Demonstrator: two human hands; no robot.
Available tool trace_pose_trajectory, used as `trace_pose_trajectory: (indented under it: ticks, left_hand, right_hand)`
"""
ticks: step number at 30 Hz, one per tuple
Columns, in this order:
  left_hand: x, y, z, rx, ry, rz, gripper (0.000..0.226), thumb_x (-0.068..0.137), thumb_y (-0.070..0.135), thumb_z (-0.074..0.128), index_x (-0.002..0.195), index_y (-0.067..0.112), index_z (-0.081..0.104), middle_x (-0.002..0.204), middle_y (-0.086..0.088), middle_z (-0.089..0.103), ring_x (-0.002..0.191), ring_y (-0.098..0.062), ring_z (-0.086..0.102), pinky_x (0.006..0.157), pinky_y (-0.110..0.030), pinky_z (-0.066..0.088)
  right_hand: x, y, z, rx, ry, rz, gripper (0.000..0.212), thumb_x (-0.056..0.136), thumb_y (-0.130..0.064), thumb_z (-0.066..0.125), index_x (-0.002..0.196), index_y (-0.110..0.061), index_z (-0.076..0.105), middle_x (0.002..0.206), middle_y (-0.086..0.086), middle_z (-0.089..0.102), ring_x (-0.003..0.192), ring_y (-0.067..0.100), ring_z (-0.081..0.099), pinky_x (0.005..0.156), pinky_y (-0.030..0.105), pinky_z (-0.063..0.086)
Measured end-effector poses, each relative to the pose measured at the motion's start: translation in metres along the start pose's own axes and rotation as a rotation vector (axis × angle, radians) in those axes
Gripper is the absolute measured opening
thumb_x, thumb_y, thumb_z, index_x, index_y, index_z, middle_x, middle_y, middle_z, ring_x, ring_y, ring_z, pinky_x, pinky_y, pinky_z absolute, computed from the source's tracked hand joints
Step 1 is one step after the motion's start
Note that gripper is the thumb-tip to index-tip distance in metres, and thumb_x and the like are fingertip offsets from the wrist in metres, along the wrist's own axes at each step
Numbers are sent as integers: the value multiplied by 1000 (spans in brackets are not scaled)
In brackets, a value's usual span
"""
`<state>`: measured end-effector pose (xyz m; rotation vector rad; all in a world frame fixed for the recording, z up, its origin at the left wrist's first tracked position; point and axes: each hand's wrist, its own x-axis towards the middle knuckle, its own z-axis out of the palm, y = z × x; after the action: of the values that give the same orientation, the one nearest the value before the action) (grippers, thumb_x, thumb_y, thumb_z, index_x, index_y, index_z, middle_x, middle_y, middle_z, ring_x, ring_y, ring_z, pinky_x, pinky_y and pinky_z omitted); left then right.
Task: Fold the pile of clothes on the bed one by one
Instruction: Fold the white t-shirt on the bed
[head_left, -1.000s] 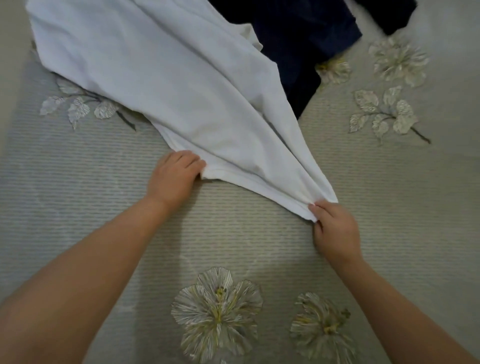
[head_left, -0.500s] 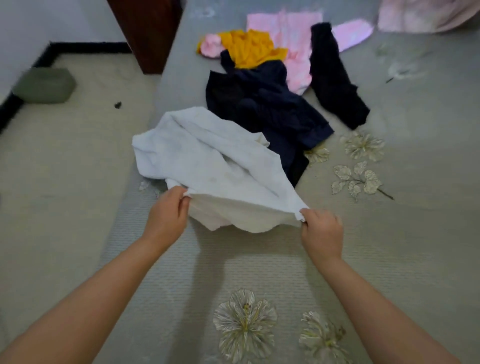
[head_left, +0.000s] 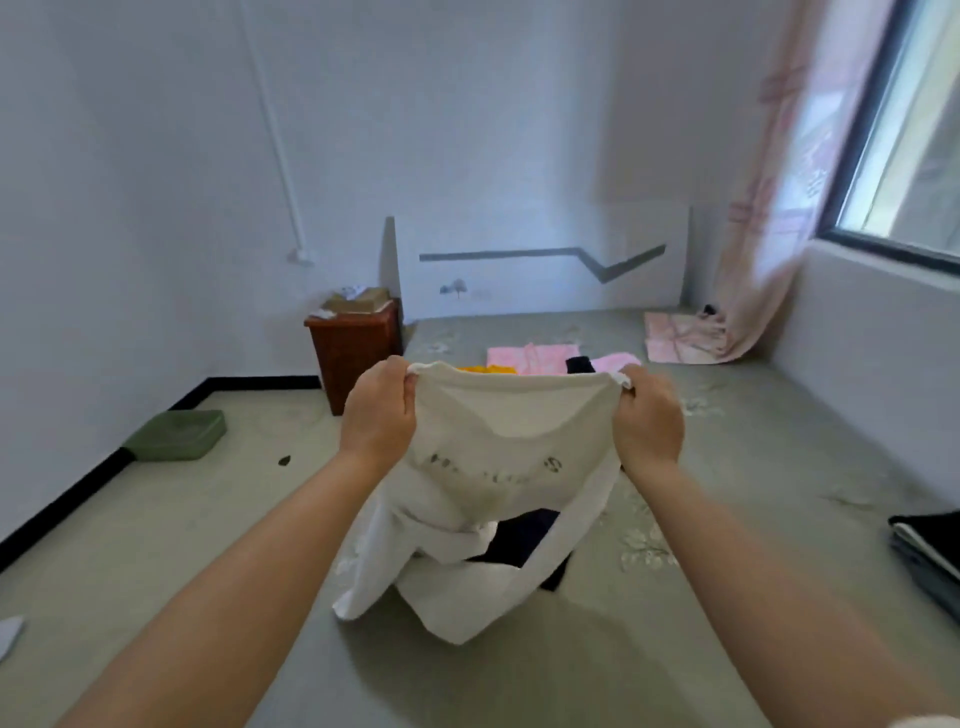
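A squat green plastic basin (head_left: 179, 434) is seen on the floor at far left; a reddish wooden cabinet (head_left: 354, 347) stands beside the bed (head_left: 753, 467). The left hand (head_left: 378, 415) is clenched on one top corner of a soft white garment (head_left: 488, 499), held up over the patterned bedspread; the right hand (head_left: 648, 422) is clenched on the other corner. Faint print on the cloth is blurred, unreadable. Pink, yellow and dark clothes (head_left: 545, 358) behind are largely hidden. A folded dark stack (head_left: 930, 551) is cut off at right.

Brown bin (head_left: 355, 351); green basin (head_left: 179, 434); pink curtain (head_left: 768, 218)
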<state>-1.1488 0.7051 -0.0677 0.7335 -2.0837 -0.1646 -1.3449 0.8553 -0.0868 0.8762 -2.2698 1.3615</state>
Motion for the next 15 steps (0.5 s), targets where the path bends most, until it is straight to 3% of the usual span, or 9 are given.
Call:
trace_pose_trajectory:
  ticks: [4, 7, 9, 12, 15]
  left_hand:
    - [-2, 39, -62, 64, 154, 77, 19, 92, 6, 42, 85, -6, 55, 81, -24, 57, 77, -36, 52, 61, -34, 28]
    - [-1, 69, -98, 123, 229, 142, 18, 92, 6, 45, 86, -7, 56, 79, -25, 59, 76, -38, 53, 63, -34, 27]
    - [1, 83, -118, 165, 234, 158, 18, 93, 6, 45, 86, -7, 56, 78, -24, 58, 76, -37, 52, 64, -34, 26]
    - [3, 96, -151, 249, 269, 304, 15, 87, 1, 51, 76, -7, 57, 67, -22, 57, 63, -36, 55, 56, -37, 36]
    - [3, 106, -176, 409, 365, 529, 23, 80, 12, 43, 64, -1, 54, 52, -13, 52, 44, -26, 53, 41, -27, 40]
  right_hand:
    - [-9, -42, -72, 152, 39, 248, 30, 92, -3, 31, 107, -6, 57, 112, 20, 56, 99, 33, 51, 84, 40, 38]
    - [-9, -69, -122, 160, 66, 250, 28, 94, -7, 31, 109, -4, 55, 112, 22, 57, 104, 35, 50, 85, 39, 36]
    - [-13, -81, -152, -20, 179, 30, 27, 93, -8, 33, 102, -1, 57, 98, 23, 62, 93, 38, 56, 82, 41, 36]
    - [-17, -84, -198, -339, 430, -557, 28, 81, -8, 36, 72, 2, 61, 55, 20, 59, 48, 34, 57, 62, 40, 44]
    - [-11, -82, -239, -538, 496, -852, 28, 78, -12, 38, 59, -2, 57, 42, 11, 51, 33, 26, 49, 51, 30, 42]
